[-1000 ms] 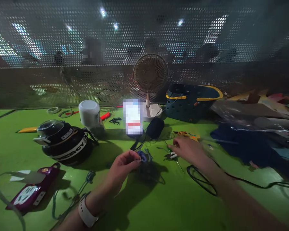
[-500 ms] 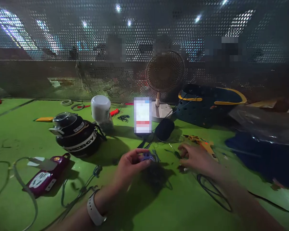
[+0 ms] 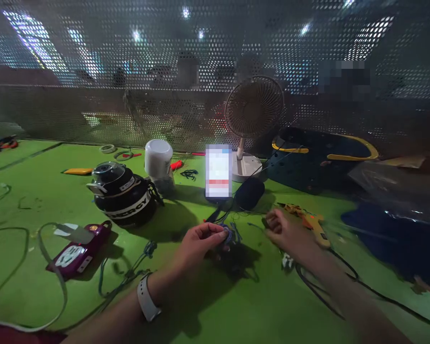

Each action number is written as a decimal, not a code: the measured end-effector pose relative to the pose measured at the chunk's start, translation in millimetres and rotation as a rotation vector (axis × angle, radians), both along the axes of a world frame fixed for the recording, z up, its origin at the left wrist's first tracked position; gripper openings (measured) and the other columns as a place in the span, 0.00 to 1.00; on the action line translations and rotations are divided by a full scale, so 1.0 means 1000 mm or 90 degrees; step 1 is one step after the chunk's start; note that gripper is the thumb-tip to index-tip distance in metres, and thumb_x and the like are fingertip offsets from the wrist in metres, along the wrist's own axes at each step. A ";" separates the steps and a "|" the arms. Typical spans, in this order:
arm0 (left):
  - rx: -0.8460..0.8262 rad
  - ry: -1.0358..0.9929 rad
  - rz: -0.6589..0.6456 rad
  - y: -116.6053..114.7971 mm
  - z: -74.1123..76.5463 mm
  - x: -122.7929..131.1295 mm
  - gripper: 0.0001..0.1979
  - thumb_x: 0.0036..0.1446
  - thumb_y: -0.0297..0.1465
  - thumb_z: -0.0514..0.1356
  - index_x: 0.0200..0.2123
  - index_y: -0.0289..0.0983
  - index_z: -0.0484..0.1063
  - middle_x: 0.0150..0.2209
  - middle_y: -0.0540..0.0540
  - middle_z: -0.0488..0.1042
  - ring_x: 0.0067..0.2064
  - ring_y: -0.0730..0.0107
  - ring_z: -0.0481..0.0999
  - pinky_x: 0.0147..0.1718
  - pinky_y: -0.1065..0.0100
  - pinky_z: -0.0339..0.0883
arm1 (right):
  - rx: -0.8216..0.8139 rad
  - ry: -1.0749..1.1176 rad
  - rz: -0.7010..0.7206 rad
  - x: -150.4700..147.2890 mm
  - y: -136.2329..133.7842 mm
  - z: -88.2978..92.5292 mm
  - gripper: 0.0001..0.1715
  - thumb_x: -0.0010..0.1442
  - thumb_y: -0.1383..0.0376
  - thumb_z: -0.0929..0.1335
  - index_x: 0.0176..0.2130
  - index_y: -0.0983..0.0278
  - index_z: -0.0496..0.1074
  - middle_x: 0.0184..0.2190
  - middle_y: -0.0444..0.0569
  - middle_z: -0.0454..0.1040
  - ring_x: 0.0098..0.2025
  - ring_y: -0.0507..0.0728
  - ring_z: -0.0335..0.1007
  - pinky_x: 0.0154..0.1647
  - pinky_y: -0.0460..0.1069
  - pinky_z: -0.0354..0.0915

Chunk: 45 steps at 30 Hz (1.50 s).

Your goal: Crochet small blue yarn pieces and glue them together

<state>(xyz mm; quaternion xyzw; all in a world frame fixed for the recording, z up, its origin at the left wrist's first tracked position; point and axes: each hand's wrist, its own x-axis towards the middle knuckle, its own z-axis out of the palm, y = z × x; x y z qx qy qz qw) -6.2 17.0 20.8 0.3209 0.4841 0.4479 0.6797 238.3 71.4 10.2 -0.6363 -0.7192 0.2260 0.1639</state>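
Note:
My left hand (image 3: 202,241), with a white watch band on its wrist, pinches a small bundle of blue-purple yarn (image 3: 228,234) between thumb and fingertips, just above the green table (image 3: 186,306). Loose strands stick up from the bundle. To its right, my right hand (image 3: 281,229) is closed with fingers curled; what lies inside it, if anything, is hidden. A yellow glue gun (image 3: 313,224) lies just beyond that hand. Behind the hands rests a dark ball of yarn (image 3: 250,193), with strands trailing toward the table front.
A lit phone (image 3: 218,171) stands ahead of a fan (image 3: 254,107). At left are a black bottle (image 3: 127,200), a white-capped jar (image 3: 159,160) and a purple power strip (image 3: 79,251) with cables. A dark basket (image 3: 308,165) and dark blue cloth (image 3: 387,239) lie right.
The view has shifted, so the table things sit farther right. My right hand has curled more tightly, and the thin metal tool beside it no longer shows. My left hand still pinches the yarn.

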 end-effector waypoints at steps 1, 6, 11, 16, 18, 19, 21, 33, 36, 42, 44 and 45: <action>0.001 -0.010 -0.002 0.000 0.000 0.000 0.17 0.41 0.36 0.73 0.31 0.34 0.73 0.25 0.51 0.76 0.25 0.75 0.75 0.18 0.78 0.60 | 0.011 0.041 0.000 0.001 0.002 -0.001 0.18 0.55 0.65 0.66 0.46 0.63 0.66 0.31 0.46 0.74 0.28 0.55 0.71 0.27 0.48 0.63; 0.059 -0.032 0.011 -0.002 -0.007 0.004 0.20 0.43 0.37 0.72 0.35 0.38 0.67 0.24 0.52 0.77 0.26 0.69 0.77 0.18 0.75 0.64 | 0.025 0.357 0.035 -0.001 -0.002 0.004 0.16 0.59 0.58 0.64 0.46 0.60 0.70 0.35 0.49 0.73 0.38 0.57 0.72 0.38 0.51 0.68; 0.139 -0.001 0.009 -0.003 -0.015 0.007 0.17 0.44 0.33 0.72 0.34 0.35 0.69 0.23 0.51 0.78 0.26 0.75 0.75 0.28 0.74 0.67 | 0.086 0.279 0.116 -0.031 -0.035 0.016 0.10 0.56 0.60 0.68 0.38 0.60 0.76 0.39 0.50 0.71 0.43 0.60 0.69 0.41 0.53 0.66; 0.179 -0.031 -0.041 -0.008 -0.016 0.009 0.15 0.50 0.34 0.69 0.38 0.34 0.71 0.27 0.50 0.79 0.29 0.75 0.76 0.32 0.73 0.67 | 0.151 0.237 0.186 -0.055 -0.051 0.015 0.07 0.57 0.62 0.68 0.34 0.62 0.75 0.31 0.48 0.69 0.36 0.58 0.69 0.37 0.51 0.65; 0.181 -0.046 -0.071 -0.010 -0.015 0.008 0.17 0.52 0.33 0.68 0.44 0.35 0.70 0.27 0.51 0.78 0.28 0.77 0.74 0.30 0.74 0.66 | 0.137 0.261 0.152 -0.055 -0.049 0.013 0.07 0.57 0.63 0.67 0.31 0.62 0.74 0.30 0.47 0.70 0.35 0.57 0.69 0.35 0.51 0.65; 0.174 -0.058 -0.080 -0.011 -0.014 0.008 0.19 0.52 0.32 0.68 0.46 0.36 0.69 0.28 0.51 0.78 0.28 0.78 0.74 0.29 0.75 0.65 | 0.127 0.278 0.132 -0.054 -0.048 0.012 0.07 0.57 0.63 0.67 0.31 0.62 0.74 0.30 0.47 0.70 0.35 0.57 0.69 0.35 0.50 0.64; 0.148 -0.083 -0.085 -0.011 -0.012 0.007 0.22 0.51 0.30 0.69 0.49 0.37 0.68 0.29 0.51 0.78 0.29 0.77 0.75 0.28 0.76 0.65 | 0.100 0.312 0.097 -0.051 -0.046 0.010 0.07 0.57 0.62 0.67 0.31 0.62 0.75 0.31 0.47 0.71 0.35 0.57 0.69 0.36 0.51 0.64; 0.098 -0.194 -0.122 -0.008 -0.018 0.006 0.21 0.51 0.28 0.69 0.49 0.34 0.69 0.30 0.44 0.81 0.29 0.69 0.78 0.30 0.68 0.73 | 0.026 0.500 0.066 -0.046 -0.044 0.008 0.14 0.59 0.61 0.66 0.24 0.62 0.73 0.27 0.44 0.67 0.32 0.54 0.65 0.33 0.48 0.62; 0.096 -0.201 -0.128 -0.009 -0.019 0.007 0.20 0.52 0.28 0.68 0.48 0.34 0.70 0.31 0.44 0.80 0.30 0.69 0.79 0.29 0.68 0.74 | 0.064 0.500 0.066 -0.046 -0.044 0.008 0.13 0.58 0.62 0.67 0.24 0.62 0.74 0.28 0.45 0.68 0.33 0.54 0.66 0.34 0.48 0.63; 0.056 -0.204 -0.097 -0.010 -0.011 0.007 0.20 0.48 0.27 0.70 0.46 0.34 0.72 0.31 0.45 0.79 0.33 0.65 0.80 0.26 0.70 0.73 | 0.078 0.460 0.036 -0.042 -0.044 0.006 0.09 0.57 0.60 0.69 0.32 0.61 0.78 0.31 0.47 0.72 0.36 0.57 0.69 0.37 0.51 0.66; 0.026 -0.203 -0.088 -0.010 -0.009 0.007 0.18 0.50 0.29 0.68 0.46 0.35 0.73 0.31 0.45 0.79 0.32 0.66 0.79 0.25 0.71 0.73 | 0.081 0.447 0.033 -0.041 -0.044 0.006 0.09 0.57 0.59 0.70 0.33 0.61 0.79 0.32 0.48 0.73 0.37 0.57 0.69 0.38 0.52 0.66; 0.001 -0.209 -0.087 -0.011 -0.009 0.007 0.16 0.53 0.32 0.67 0.45 0.35 0.73 0.31 0.45 0.79 0.31 0.67 0.79 0.24 0.72 0.72 | 0.086 0.441 0.035 -0.041 -0.045 0.006 0.09 0.57 0.59 0.70 0.33 0.61 0.79 0.32 0.48 0.72 0.36 0.57 0.69 0.37 0.51 0.67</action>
